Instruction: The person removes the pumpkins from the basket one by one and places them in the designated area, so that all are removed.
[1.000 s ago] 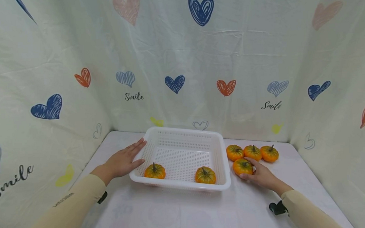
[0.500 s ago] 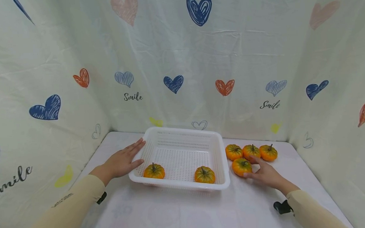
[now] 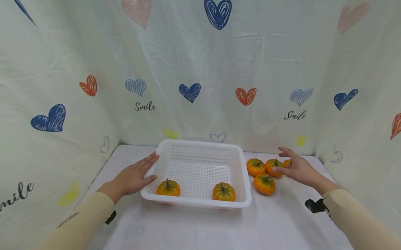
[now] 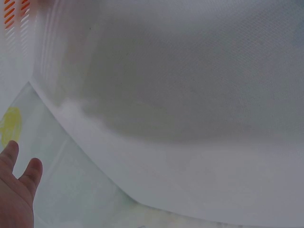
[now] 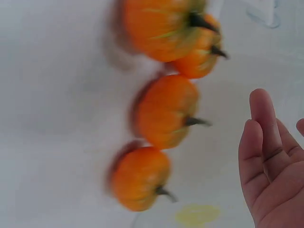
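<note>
My left hand (image 3: 132, 178) rests with straight fingers on the left rim of a white plastic basket (image 3: 197, 206). Inside, along its front wall, sit a left pumpkin (image 3: 168, 188) and a right pumpkin (image 3: 224, 192), both small and orange-green. To the right of the basket is a cluster of small pumpkins: a front one (image 3: 264, 184), a back left one (image 3: 255, 167), a back middle one (image 3: 272, 168) and a back right one (image 3: 287, 163), mostly covered by my right hand (image 3: 300, 169). That hand hovers above them, fingers spread and holding nothing; the right wrist view shows it apart from the pumpkins.
A white cloth covers the table (image 3: 178, 234). Curtains (image 3: 198, 65) printed with hearts and "Smile" hang at the back and both sides, close to the table's edges.
My right hand has let go of the front pumpkin and moved up and to the right, over the back right pumpkin. My left hand stays on the basket rim.
</note>
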The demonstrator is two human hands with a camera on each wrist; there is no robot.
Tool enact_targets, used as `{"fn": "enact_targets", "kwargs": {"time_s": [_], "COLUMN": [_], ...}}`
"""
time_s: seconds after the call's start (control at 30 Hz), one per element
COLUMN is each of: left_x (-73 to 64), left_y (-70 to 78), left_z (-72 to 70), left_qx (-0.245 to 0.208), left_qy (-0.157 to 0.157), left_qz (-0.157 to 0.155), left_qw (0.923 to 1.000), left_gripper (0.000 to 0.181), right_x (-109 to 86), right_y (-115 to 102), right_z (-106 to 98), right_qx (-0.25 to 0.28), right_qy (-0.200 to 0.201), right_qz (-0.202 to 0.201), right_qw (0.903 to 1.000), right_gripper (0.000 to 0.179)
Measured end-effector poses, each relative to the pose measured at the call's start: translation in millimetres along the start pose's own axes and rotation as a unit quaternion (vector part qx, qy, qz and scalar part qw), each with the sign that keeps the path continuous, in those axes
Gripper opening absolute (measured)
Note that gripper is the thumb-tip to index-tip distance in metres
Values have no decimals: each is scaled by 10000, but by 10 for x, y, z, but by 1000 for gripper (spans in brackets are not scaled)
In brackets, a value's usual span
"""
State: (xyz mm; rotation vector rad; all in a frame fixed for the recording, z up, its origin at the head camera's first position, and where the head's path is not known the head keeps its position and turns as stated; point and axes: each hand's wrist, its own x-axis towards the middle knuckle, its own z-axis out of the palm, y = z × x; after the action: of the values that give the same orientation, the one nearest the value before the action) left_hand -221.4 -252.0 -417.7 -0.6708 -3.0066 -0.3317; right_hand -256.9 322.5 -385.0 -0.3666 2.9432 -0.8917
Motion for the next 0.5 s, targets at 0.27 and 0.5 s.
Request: {"fn": "enact_targets", "kwargs": {"time_s": [0.27, 0.5], "left_x": [1, 2], "left_y": [-11, -6], "left_z": [14, 13], "left_qx": [-2, 50], "left_qy": [14, 24], "left_qz": [-22, -44], "left_qw": [10000, 10000], "left_gripper": [70, 71], "right_x": [313, 516], "right_y": [-643, -1223], "right_z": [-101, 125], "right_qx": [151, 157], "right_qy": [-299, -953], "right_qz": [-555, -1028], "right_qw": [9979, 9900], "right_gripper": [99, 90]}}
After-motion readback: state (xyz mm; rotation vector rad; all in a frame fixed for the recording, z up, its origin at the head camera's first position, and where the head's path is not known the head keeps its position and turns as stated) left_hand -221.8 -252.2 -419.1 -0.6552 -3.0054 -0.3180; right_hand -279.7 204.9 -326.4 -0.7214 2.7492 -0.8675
